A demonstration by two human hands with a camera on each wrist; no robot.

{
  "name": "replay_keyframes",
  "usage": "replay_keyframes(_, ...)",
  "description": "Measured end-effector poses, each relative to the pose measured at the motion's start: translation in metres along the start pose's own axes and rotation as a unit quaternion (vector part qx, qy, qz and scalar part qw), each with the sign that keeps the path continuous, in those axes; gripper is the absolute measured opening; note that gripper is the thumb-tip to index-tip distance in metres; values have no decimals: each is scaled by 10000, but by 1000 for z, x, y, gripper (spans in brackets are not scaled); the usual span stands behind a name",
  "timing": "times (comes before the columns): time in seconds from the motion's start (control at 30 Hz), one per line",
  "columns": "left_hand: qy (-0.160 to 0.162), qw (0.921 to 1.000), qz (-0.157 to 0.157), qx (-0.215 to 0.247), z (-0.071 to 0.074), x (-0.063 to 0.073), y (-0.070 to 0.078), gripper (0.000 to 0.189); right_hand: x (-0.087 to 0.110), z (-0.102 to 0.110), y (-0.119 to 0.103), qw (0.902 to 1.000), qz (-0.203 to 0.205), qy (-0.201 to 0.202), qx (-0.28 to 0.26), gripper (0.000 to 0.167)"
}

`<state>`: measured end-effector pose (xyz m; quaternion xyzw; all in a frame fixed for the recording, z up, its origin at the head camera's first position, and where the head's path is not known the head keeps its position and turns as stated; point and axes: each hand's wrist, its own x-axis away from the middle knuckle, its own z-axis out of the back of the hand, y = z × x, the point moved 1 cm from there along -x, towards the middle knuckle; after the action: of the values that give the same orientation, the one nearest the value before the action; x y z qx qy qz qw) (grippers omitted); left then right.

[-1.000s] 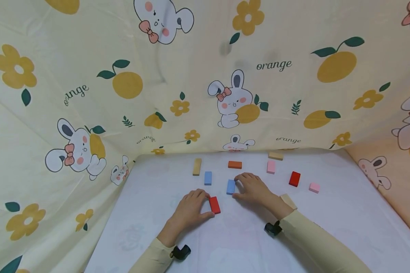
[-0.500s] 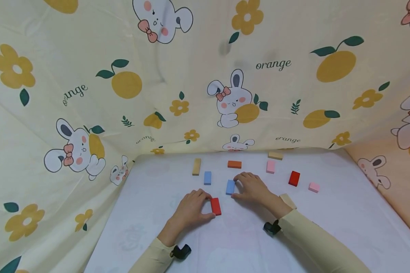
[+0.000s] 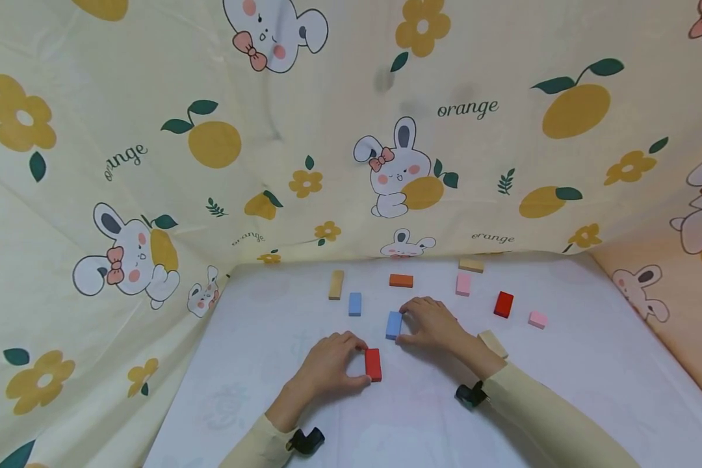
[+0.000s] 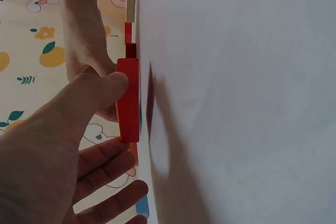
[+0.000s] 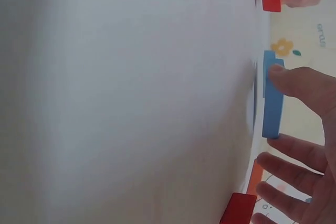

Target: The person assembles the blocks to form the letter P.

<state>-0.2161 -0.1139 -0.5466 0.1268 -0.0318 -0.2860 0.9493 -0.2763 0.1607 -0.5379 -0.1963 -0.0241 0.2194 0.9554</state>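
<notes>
My left hand [image 3: 330, 364] pinches a red block [image 3: 373, 365] by its two ends, thumb at the near end and index finger at the far end. In the left wrist view a narrow gap and a shadow show between this red block [image 4: 128, 100] and the white tabletop. My right hand [image 3: 435, 323], farther forward, holds a blue block [image 3: 394, 325] between thumb and index finger. The right wrist view shows that blue block [image 5: 273, 98] held close over the table, the other fingers spread beside it.
Behind the hands lie another blue block [image 3: 355, 304], a wooden block [image 3: 336, 285] and an orange block [image 3: 401, 281]. Farther right are a pink block [image 3: 463, 284], a second wooden one [image 3: 470, 266], a dark red block [image 3: 504, 304] and a small pink block [image 3: 537, 319]. A patterned curtain [image 3: 327, 130] encloses the table.
My left hand has brought the red block slightly right and nearer to me, and the block has turned straighter. The blue block in my right hand has come slightly nearer too.
</notes>
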Motion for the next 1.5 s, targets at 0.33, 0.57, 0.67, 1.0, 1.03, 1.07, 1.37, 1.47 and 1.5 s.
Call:
replay_keyframes(0.33,-226,9995,-210,14,1,12,14,59,18,2,-7,9997,157,47,-157,62)
replay_keyframes(0.57,-254,9989,-390,-105,3,22,24,59,32,2,-14,9994,307,115,-104,61)
replay_keyframes(0.67,-326,9987,-381,-88,4,26,28,60,37,2,-16,9991,401,137,-98,61)
replay_keyframes(1.0,-429,9979,-463,-106,-4,37,36,57,51,-4,-20,9973,717,56,-150,60)
replay_keyframes(1.03,-430,9979,-470,-116,-5,38,36,57,52,-5,-20,9971,739,44,-160,60)
replay_keyframes(1.07,-436,9979,-473,-121,-5,39,36,57,53,-5,-21,9970,755,31,-187,60)
replay_keyframes(1.37,-616,9976,-308,-6,-7,47,43,59,60,-9,-29,9962,816,-156,-267,60)
replay_keyframes(1.47,-591,9978,-292,-62,-9,49,44,60,61,-10,-32,9960,826,-216,-263,59)
replay_keyframes(1.5,-578,9979,-289,-84,-9,49,44,60,61,-11,-33,9959,834,-224,-253,59)
